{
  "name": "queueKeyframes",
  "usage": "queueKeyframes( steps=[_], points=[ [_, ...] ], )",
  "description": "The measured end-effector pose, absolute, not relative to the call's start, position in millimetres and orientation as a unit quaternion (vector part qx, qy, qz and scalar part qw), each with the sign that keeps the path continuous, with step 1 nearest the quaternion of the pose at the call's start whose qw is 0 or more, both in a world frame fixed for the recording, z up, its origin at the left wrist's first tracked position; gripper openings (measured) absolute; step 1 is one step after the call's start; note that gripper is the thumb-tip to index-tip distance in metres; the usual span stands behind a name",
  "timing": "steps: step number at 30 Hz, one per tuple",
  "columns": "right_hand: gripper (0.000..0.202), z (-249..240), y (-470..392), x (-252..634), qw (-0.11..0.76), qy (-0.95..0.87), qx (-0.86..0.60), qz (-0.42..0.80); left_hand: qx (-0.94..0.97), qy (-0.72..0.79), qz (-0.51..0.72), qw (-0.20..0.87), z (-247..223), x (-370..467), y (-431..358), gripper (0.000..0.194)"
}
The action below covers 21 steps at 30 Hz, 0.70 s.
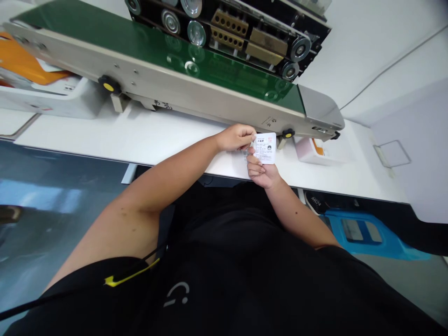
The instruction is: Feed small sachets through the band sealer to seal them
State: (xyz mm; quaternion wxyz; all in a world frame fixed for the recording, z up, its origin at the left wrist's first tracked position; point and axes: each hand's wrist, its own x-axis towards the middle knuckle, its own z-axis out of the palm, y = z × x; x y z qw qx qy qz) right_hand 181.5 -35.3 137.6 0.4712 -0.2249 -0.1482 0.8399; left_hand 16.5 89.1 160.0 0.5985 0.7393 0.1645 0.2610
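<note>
A small white printed card (265, 148) with a red mark and a dark round mark is held over the front edge of the white table (182, 137). My right hand (261, 169) grips it from below, fingers curled at its left side. From the left, my left hand (237, 137) reaches in with its fingertips pinched at the card's upper left edge. The two hands are close together. Another bit of printed white material shows partly between them, mostly hidden by the fingers.
Behind the hands runs a machine with a green conveyor belt (140, 46), rollers and yellow-centred knobs. A white bin (80, 98) with orange and white packets stands at left, a smaller white box (311, 154) at right. A blue plastic stool (371, 235) is below right.
</note>
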Motion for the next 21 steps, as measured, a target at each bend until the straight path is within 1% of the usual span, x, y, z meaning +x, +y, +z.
queueKeyframes(
  steps=[4,8,13,19,21],
  points=[
    [0.019,140.4,-36.4,179.6,0.482,-0.137,-0.235,0.833,0.733,0.169,0.251,0.609,162.3,16.0,89.5,0.019],
    [0.021,140.6,-36.4,179.3,0.482,-0.134,-0.222,0.837,0.729,0.183,0.25,0.61,163.9,15.7,88.8,0.015],
    [0.018,140.5,-36.0,179.6,0.473,-0.135,-0.223,0.841,0.73,0.189,0.244,0.61,163.5,16.1,87.8,0.012],
    [0.031,138.3,-36.3,181.3,0.475,-0.144,-0.2,0.845,0.731,0.183,0.235,0.614,164.9,17.7,85.9,0.015],
    [0.031,137.2,-36.5,182.2,0.471,-0.145,-0.182,0.851,0.731,0.179,0.233,0.616,165.6,17.6,85.3,0.016]
  ],
)
